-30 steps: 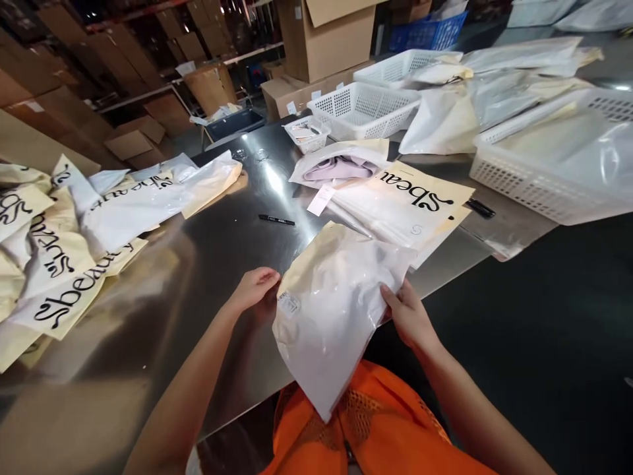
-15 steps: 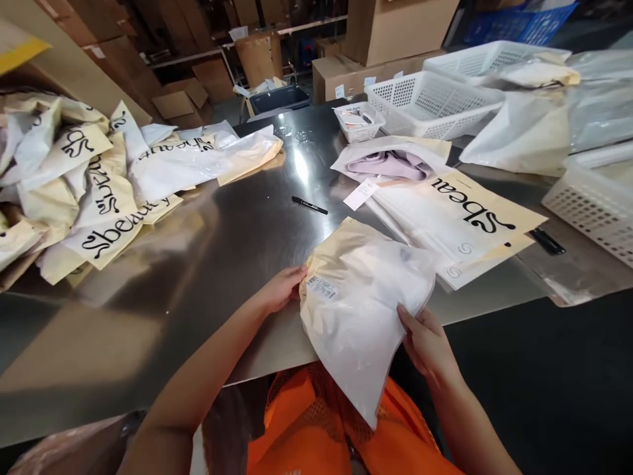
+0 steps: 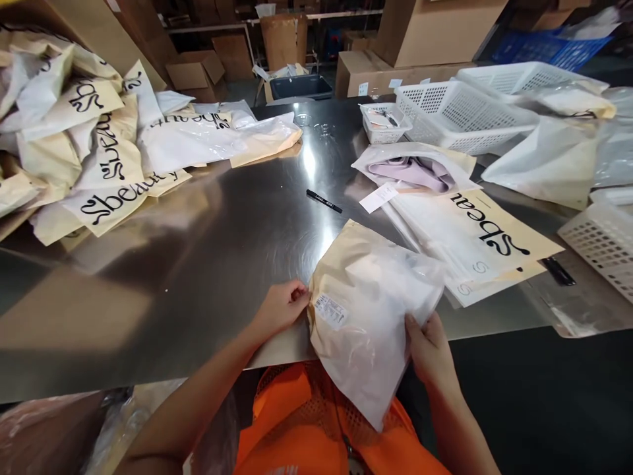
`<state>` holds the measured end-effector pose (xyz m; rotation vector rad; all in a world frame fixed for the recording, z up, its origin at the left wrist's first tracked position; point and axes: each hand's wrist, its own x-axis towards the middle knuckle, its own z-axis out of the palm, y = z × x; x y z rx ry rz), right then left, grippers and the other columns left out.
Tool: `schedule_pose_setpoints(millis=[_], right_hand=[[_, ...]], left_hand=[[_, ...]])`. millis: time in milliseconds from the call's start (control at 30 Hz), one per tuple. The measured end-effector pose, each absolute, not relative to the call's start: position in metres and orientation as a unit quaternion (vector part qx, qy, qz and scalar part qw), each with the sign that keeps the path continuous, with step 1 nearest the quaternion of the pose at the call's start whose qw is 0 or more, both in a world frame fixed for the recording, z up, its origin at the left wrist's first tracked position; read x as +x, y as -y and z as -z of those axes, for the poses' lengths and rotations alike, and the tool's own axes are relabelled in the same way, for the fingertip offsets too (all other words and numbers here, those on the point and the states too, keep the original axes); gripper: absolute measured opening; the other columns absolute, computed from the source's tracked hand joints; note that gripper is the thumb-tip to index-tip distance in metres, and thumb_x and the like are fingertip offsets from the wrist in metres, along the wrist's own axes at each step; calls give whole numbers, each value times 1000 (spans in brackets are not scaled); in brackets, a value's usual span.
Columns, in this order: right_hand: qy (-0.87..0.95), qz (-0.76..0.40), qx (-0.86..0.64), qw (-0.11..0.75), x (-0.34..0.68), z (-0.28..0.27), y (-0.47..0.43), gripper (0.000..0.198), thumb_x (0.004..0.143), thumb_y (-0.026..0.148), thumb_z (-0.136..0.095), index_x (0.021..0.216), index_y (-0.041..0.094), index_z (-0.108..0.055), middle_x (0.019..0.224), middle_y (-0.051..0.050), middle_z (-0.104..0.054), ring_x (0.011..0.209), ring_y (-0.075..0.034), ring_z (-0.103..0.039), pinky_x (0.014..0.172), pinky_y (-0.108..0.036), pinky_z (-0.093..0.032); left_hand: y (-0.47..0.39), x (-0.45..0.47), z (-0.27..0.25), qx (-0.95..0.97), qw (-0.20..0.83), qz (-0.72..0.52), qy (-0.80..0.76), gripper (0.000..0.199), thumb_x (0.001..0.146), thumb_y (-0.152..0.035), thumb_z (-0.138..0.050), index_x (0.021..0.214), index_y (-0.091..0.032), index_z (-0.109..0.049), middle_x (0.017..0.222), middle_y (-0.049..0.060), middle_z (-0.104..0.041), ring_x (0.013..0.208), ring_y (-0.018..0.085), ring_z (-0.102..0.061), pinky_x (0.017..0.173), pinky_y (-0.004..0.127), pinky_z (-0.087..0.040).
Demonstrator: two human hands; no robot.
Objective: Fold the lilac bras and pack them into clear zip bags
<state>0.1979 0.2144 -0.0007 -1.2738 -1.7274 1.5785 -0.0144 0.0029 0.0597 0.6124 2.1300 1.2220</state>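
Observation:
A filled plastic packaging bag (image 3: 376,323), cream and white with a barcode label (image 3: 330,310) near its left side, lies tilted across the table's front edge, its lower corner hanging over. My left hand (image 3: 281,309) is closed, with curled fingertips pinching the bag's left edge. On the opposite edge my right hand (image 3: 431,348) grips the bag, thumb on top and the other fingers hidden beneath. Just beyond it is a stack of flat printed bags (image 3: 445,244). An open bag with folded lilac cloth (image 3: 415,170) and a white tag (image 3: 378,197) rests at the stack's far end.
A black marker (image 3: 324,200) lies on the shiny metal table (image 3: 237,231). Filled bags are heaped in a pile (image 3: 103,138) at the left. White plastic baskets (image 3: 465,119) line the back right, beside a small basket (image 3: 384,124). Another black marker (image 3: 558,271) is near the right edge.
My left fingers have curled in tighter at the bag's left edge. My right hand keeps its grip. The camera view has shifted, so the table's contents appear farther right.

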Motion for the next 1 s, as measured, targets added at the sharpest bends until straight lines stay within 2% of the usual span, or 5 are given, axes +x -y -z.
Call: schedule_pose_setpoints(millis=[100, 267, 567, 733, 1000], right_hand=[[661, -541, -471, 222, 200, 3, -215, 50, 84, 54, -59, 122, 22, -52, 110, -7, -66, 99, -25, -63, 78, -34, -55], [701, -475, -493, 200, 200, 0, -214, 50, 84, 53, -57, 122, 21, -52, 108, -9, -65, 98, -27, -62, 76, -34, -52], [719, -442, -498, 199, 197, -9, -208, 52, 84, 54, -52, 123, 20, -50, 112, -10, -64, 104, -29, -60, 83, -37, -48], [698, -450, -514, 215, 193, -14, -206, 51, 83, 54, -53, 120, 19, -51, 112, -10, -64, 103, -28, -60, 82, -36, -47], [703, -448, -514, 203, 192, -18, -199, 53, 79, 57, -54, 116, 19, -52, 100, -8, -65, 95, -29, -61, 78, -38, -47]], left_hand=[[6, -6, -58, 214, 357, -443, -795, 18, 77, -35, -56, 76, -20, -66, 57, -2, -58, 51, 14, -52, 53, 25, -36], [9, 11, -58, 201, 427, -420, -775, 17, 71, -31, -56, 61, -19, -62, 49, -2, -58, 40, 14, -51, 46, 25, -36], [0, 20, -60, 248, 385, -430, -778, 11, 65, -20, -56, 54, -18, -56, 51, -4, -51, 52, 12, -44, 52, 24, -26], [1, 8, -74, 241, 383, -449, -771, 18, 74, -34, -60, 74, -18, -70, 57, -3, -56, 56, 13, -46, 55, 24, -28], [-32, 18, -54, 168, 397, -542, -722, 13, 68, -17, -51, 67, -16, -64, 60, -3, -58, 61, 13, -52, 60, 23, -38]])
